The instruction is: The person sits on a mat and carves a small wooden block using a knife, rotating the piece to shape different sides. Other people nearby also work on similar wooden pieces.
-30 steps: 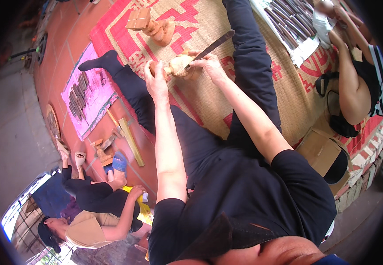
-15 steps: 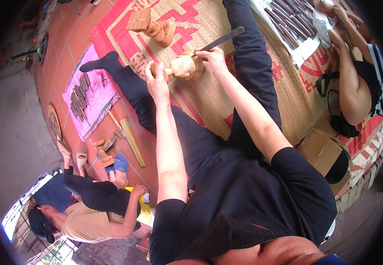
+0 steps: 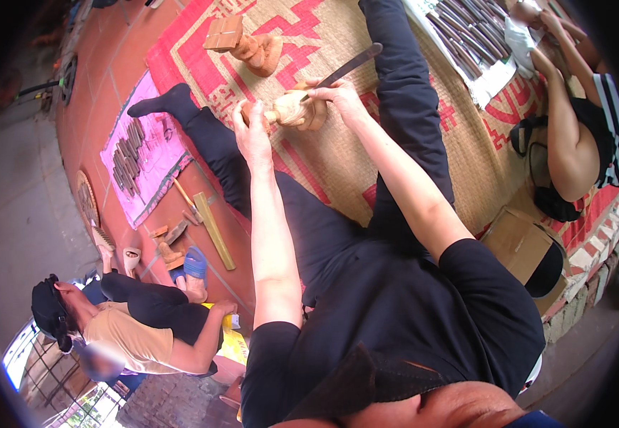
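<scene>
A pale carved wooden figure (image 3: 297, 114) is held over the mat between my legs. The fingers of my left hand (image 3: 254, 135) are wrapped round its narrow left end. My right hand (image 3: 343, 102) pinches a long dark flat tool (image 3: 353, 69), which looks like a file, with its near end against the carving. The tool's far end has a rounded tip and points up to the right. Beyond the held carving, a second wooden carving (image 3: 258, 55) with a square block base (image 3: 223, 34) lies on the mat.
I sit on a red-patterned woven mat (image 3: 352, 171). A pink cloth (image 3: 154, 170) with several tools lies left, near a wooden bar (image 3: 214, 232). More tools cover a white cloth (image 3: 491, 89) at the upper right. A cardboard box (image 3: 513, 242) stands right. People sit on both sides.
The dark tool has shifted slightly left and down across the carving, along with my right hand. The person at lower left has raised and turned their head.
</scene>
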Demonstrator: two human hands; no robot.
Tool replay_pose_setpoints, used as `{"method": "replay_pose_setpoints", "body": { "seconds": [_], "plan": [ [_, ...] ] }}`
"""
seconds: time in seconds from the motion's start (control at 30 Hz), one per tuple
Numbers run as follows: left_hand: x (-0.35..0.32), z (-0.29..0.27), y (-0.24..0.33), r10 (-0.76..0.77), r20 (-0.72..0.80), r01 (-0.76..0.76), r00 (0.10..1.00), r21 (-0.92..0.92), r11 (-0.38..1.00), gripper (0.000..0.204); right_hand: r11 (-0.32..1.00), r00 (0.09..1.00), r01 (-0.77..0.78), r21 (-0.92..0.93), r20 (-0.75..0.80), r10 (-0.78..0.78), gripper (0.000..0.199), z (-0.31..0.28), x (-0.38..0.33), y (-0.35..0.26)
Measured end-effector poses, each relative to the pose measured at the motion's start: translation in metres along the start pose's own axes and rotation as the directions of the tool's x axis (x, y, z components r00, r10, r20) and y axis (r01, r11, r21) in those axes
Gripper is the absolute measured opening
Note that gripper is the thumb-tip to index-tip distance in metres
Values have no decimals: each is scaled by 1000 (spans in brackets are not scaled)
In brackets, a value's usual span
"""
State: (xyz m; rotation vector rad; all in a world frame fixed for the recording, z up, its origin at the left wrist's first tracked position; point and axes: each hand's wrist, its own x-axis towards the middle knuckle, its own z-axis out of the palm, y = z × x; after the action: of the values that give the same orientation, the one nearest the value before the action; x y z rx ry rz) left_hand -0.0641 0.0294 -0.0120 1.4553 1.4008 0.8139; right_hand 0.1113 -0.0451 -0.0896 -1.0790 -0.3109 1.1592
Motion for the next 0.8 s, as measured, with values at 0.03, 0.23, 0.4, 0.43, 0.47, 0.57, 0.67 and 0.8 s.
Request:
{"method": "replay_pose_setpoints", "body": {
  "seconds": [0.03, 0.23, 0.4, 0.43, 0.47, 0.57, 0.67, 0.8],
  "plan": [
    [1, -1, 1, 7, 1, -7, 1000, -3, 1000, 55, 1000, 999, 7, 2, 35, -7, 23, 1, -3, 1],
    [1, 1, -4, -19, 6, 19, 1000, 23, 1000, 55, 1000, 997, -21, 11, -72, 21, 19, -3, 11, 0],
    [2, -1, -4, 8, -1, -8, 1000, 7, 1000, 55, 1000, 999, -10, 2, 51, 10, 22, 0, 1, -4],
    [2, -1, -2, 19, 1, -19, 1000, -4, 1000, 55, 1000, 996, 7, -22, 88, -5, 21, 1, 0, -2],
    [2, -1, -1, 21, -7, -21, 1000, 0, 1000, 55, 1000, 996, 5, -4, 84, -5, 22, 2, -1, -5],
    [2, 2, -5, 19, -3, -19, 1000, -6, 1000, 56, 999, 994, -33, -41, -102, 28, 25, -4, 15, 2],
    [5, 0, -9, 11, 2, -11, 1000, 5, 1000, 57, 998, 995, -55, 34, -80, 58, 24, -4, 12, -2],
    [0, 1, 0, 15, -2, -15, 1000, -2, 1000, 55, 1000, 1000, 8, 21, 30, -9, 25, 0, -2, -2]
  ]
}}
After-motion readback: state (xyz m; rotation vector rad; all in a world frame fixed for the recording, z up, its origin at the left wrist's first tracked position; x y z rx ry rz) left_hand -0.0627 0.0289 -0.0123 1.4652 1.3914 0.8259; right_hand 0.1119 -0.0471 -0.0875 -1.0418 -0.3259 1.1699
